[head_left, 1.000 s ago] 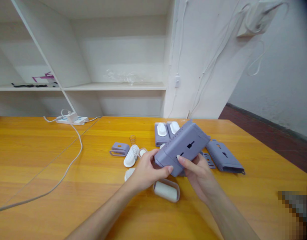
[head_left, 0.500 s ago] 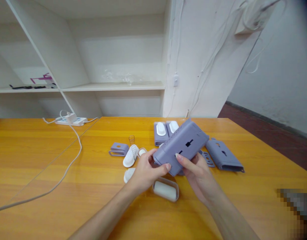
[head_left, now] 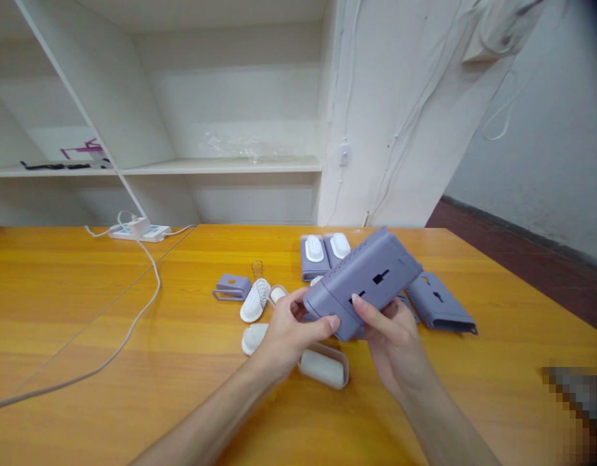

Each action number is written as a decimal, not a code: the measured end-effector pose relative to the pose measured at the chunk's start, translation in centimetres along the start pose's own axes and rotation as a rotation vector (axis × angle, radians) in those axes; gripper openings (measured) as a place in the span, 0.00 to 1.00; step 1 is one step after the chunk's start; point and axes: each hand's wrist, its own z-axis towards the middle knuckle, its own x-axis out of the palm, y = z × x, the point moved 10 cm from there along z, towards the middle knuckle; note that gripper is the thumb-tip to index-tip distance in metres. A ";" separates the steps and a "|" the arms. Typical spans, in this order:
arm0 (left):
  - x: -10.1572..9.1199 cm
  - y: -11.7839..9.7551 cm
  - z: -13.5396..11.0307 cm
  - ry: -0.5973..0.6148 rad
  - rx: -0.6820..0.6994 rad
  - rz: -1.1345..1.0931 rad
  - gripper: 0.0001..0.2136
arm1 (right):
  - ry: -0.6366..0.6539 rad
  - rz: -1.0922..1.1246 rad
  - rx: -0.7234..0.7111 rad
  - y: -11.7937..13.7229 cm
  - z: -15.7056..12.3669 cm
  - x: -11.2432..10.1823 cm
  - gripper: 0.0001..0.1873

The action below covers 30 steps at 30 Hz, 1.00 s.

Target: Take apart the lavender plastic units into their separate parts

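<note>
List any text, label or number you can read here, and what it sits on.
None can be read.
The purple housing held in the left hand and right hand shows only slots and small holes.
The power strip has bluish marks, too small to read.

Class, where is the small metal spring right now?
The spring stands upright on the wooden table, left of centre, just behind the white ribbed piece.

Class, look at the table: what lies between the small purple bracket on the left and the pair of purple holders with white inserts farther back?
In the head view, a small wire spring stands between purple bracket and purple holders.
</note>
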 end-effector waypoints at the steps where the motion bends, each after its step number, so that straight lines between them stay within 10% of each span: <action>1: -0.1 0.0 -0.1 -0.011 0.014 0.003 0.20 | -0.009 0.007 0.006 -0.1 0.0 0.0 0.28; 6: 0.0 -0.5 -0.1 -0.032 0.035 0.009 0.17 | -0.030 0.043 0.069 -0.9 0.1 -0.4 0.25; 15: 1.3 0.4 -0.2 0.337 -0.268 0.100 0.17 | 0.096 -0.202 -0.001 -0.2 0.6 0.3 0.22; 30: 0.8 -0.4 -0.3 0.138 -0.067 -0.076 0.19 | 0.179 -0.142 -0.034 1.6 0.8 1.8 0.19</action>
